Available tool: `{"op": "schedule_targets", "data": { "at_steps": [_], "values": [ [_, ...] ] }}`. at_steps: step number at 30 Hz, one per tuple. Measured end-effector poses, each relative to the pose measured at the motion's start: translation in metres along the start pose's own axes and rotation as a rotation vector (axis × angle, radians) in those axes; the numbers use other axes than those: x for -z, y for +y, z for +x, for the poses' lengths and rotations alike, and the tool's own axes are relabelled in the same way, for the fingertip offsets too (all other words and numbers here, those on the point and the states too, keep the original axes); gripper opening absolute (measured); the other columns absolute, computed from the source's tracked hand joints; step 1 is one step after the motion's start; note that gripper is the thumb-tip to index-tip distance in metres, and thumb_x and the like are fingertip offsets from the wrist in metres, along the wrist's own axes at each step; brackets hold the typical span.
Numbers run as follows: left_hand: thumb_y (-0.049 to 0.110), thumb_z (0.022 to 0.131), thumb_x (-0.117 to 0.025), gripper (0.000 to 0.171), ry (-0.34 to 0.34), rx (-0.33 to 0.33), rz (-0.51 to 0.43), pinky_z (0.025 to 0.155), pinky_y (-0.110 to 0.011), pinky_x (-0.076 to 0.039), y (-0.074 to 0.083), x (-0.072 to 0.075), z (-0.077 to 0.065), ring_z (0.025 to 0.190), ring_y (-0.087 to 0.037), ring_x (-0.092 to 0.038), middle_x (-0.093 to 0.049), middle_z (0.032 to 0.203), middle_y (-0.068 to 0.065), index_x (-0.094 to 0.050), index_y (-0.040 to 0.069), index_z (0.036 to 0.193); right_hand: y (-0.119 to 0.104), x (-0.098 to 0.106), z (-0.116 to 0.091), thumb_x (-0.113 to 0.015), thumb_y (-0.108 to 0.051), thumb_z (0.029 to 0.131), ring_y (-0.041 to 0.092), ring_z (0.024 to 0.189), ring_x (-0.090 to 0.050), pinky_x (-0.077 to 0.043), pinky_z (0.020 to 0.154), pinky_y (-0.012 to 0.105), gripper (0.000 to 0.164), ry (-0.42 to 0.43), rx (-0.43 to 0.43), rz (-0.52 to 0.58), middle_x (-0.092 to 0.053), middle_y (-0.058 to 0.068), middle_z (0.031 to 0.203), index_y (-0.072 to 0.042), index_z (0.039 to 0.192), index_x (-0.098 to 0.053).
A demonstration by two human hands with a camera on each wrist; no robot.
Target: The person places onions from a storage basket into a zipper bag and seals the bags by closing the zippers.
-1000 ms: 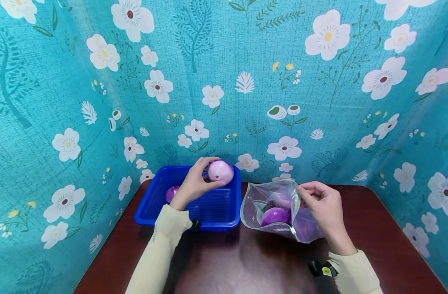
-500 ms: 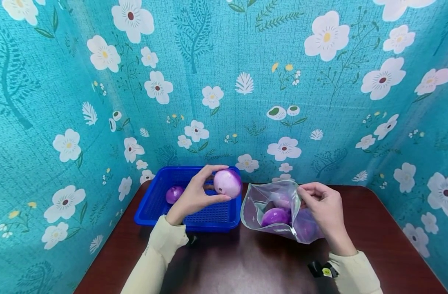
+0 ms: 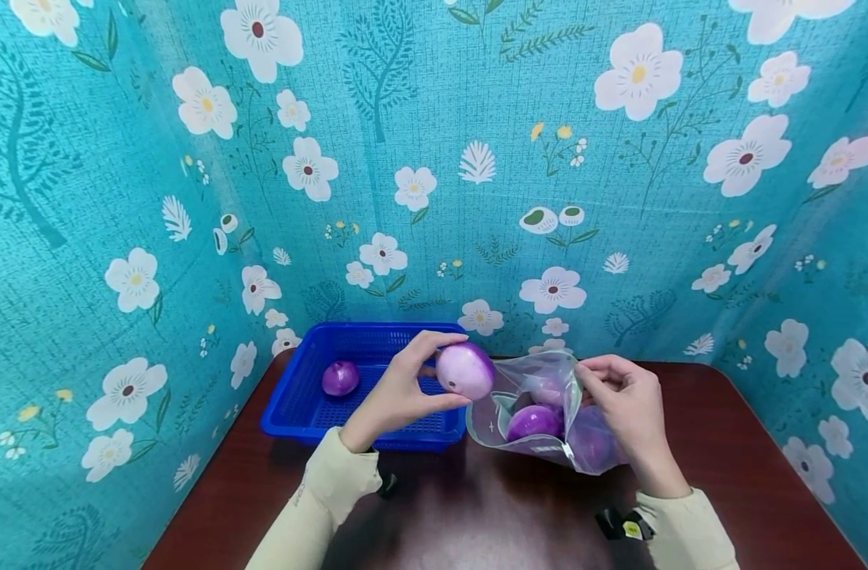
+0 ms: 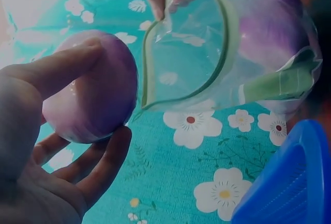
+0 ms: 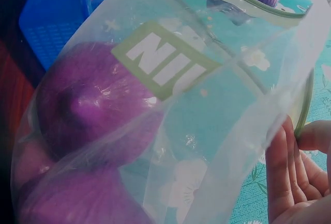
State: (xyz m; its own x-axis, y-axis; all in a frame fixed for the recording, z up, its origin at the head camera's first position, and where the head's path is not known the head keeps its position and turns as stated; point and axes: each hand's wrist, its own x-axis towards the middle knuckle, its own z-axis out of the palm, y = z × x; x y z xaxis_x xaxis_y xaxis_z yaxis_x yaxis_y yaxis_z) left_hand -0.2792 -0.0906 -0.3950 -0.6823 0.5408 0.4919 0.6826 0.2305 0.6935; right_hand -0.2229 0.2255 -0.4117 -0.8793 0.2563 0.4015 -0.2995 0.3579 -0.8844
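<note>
In the head view my left hand [image 3: 401, 389] holds a purple-and-white onion [image 3: 465, 374] between thumb and fingers, in front of the left part of a clear zip bag [image 3: 490, 435]. The left wrist view puts this onion [image 4: 108, 97] just outside the bag's green-edged mouth. My right hand [image 3: 629, 404] pinches the bag's rim between thumb and fingers and keeps the mouth spread. Inside the bag lie several purple onions [image 3: 535, 424], seen through its plastic; the right wrist view shows one onion [image 5: 93, 105] close up.
A blue plastic basket [image 3: 282, 404] stands left of the bag, with one purple onion [image 3: 340, 378] in it. Both rest on a dark red-brown table [image 3: 462, 514]. Flowered teal cloth [image 3: 434, 237] hangs behind and at both sides.
My left hand has carried the onion from above the basket rightward and lower, to the bag's mouth. The right hand and the bag stay almost still.
</note>
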Motion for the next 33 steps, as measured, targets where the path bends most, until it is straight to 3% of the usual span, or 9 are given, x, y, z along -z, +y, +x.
{"op": "schedule_targets", "data": {
  "at_steps": [9, 17, 23, 33],
  "values": [
    [0.025, 0.080, -0.092, 0.075, -0.057, -0.041, 0.110, 0.090, -0.026, -0.059, 0.004, -0.020, 0.003, 0.123, -0.015, -0.060, -0.058, 0.137, 0.003, -0.056, 0.024, 0.146, 0.000, 0.001, 0.000, -0.074, -0.012, 0.097, 0.013, 0.060, -0.068, -0.061, 0.062, 0.023, 0.017, -0.002, 0.005, 0.009, -0.072, -0.008, 0.073, 0.003, 0.105, -0.076],
    [0.024, 0.080, -0.092, 0.074, -0.085, -0.018, 0.132, 0.092, -0.027, -0.059, 0.003, -0.027, 0.002, 0.124, -0.015, -0.061, -0.060, 0.139, 0.005, -0.055, 0.027, 0.144, 0.001, 0.000, 0.001, -0.074, -0.011, 0.096, 0.012, 0.060, -0.067, -0.061, 0.061, 0.024, 0.017, 0.001, 0.009, 0.017, -0.072, -0.008, 0.073, 0.003, 0.104, -0.076],
    [0.023, 0.078, -0.093, 0.074, -0.091, -0.046, 0.181, 0.092, -0.028, -0.059, 0.002, -0.030, 0.004, 0.121, -0.014, -0.061, -0.061, 0.137, 0.002, -0.056, 0.021, 0.142, -0.001, -0.001, 0.002, -0.074, -0.011, 0.097, 0.012, 0.059, -0.067, -0.061, 0.061, 0.024, 0.017, 0.000, 0.008, 0.033, -0.072, -0.008, 0.072, 0.004, 0.104, -0.076],
    [0.023, 0.084, -0.088, 0.065, -0.111, -0.014, 0.168, 0.088, -0.027, -0.060, -0.005, -0.034, -0.001, 0.114, -0.023, -0.064, -0.061, 0.132, -0.001, -0.057, 0.021, 0.142, -0.001, -0.002, 0.000, -0.075, -0.013, 0.096, 0.014, 0.060, -0.067, -0.061, 0.061, 0.025, 0.017, 0.006, -0.013, 0.012, -0.072, -0.008, 0.074, 0.003, 0.104, -0.076]
  ]
}}
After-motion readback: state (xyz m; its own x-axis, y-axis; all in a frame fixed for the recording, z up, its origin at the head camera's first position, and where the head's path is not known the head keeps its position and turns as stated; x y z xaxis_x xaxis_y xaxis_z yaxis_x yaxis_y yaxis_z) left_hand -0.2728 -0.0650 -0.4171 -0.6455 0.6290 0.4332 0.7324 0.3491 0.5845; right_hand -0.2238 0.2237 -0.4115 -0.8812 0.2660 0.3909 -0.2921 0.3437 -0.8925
